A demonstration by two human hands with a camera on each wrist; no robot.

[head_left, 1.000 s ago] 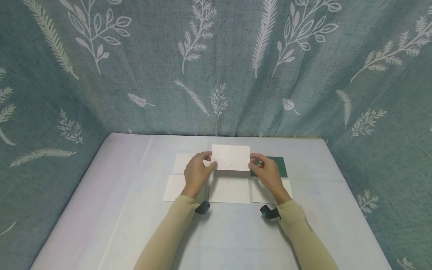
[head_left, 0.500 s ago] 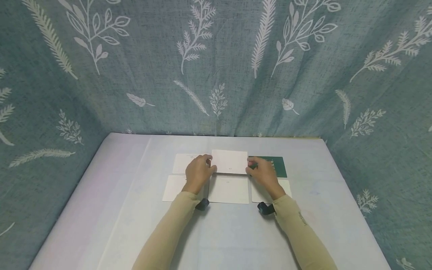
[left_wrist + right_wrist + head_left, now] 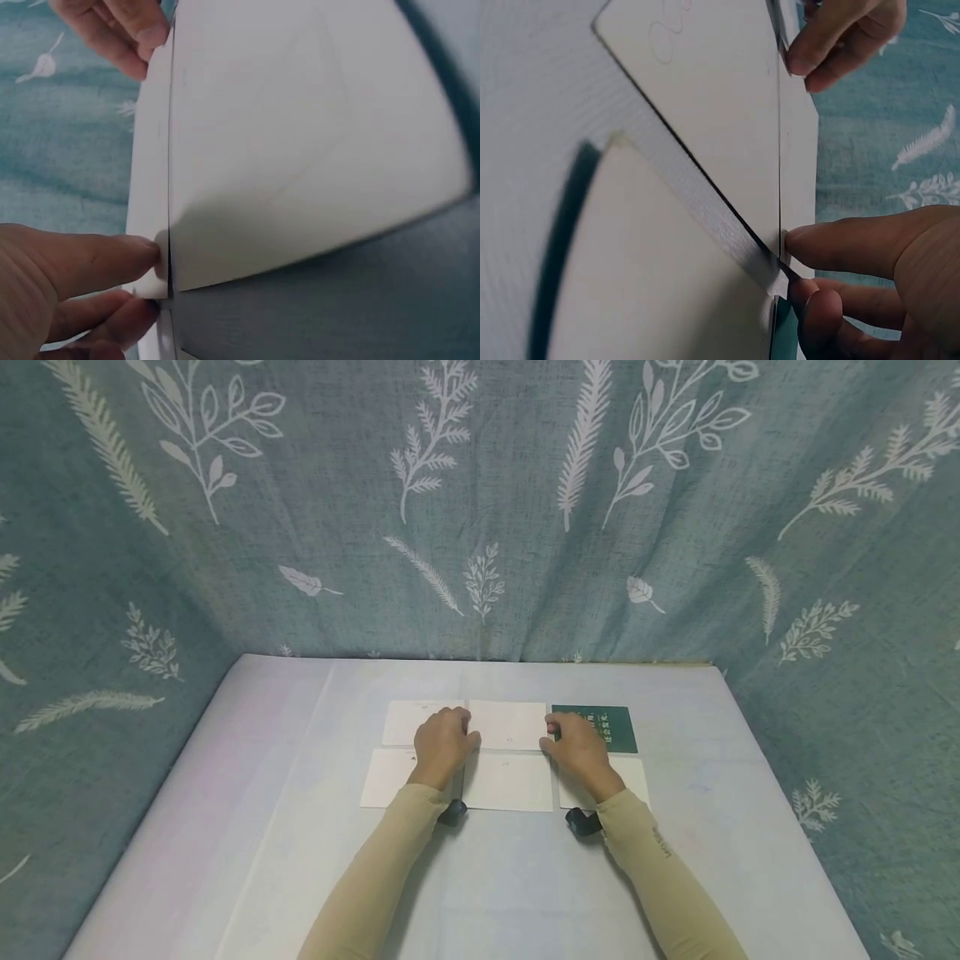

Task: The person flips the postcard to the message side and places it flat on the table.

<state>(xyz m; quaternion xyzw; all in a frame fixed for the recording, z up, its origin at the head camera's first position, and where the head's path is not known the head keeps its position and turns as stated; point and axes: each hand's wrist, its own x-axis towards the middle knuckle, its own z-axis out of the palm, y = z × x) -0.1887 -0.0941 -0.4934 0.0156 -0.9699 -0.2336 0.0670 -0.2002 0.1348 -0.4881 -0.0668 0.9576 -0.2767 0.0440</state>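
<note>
A white card [image 3: 508, 725] lies low over the table, in the middle of the back row. My left hand [image 3: 442, 745] pinches its left edge, thumb on top in the left wrist view, where those fingers [image 3: 112, 259] show close. At the opposite edge my right hand [image 3: 579, 752] pinches the same card; its thumb [image 3: 832, 244] shows in the right wrist view. Just in front is another white card [image 3: 507, 783], flat, with faint small marks. Partly behind my right hand lies a dark green card [image 3: 615, 729] with light printed characters.
More white cards lie flat: one at back left [image 3: 401, 724], one at front left [image 3: 386, 778] and one at front right [image 3: 630, 777], each partly covered by a hand or arm. The table [image 3: 225, 827] meets a leaf-patterned green curtain [image 3: 330, 510] at its back edge.
Both hands have lowered the white card from above the back row to about table level. My right hand has shifted slightly left, showing more of the green card.
</note>
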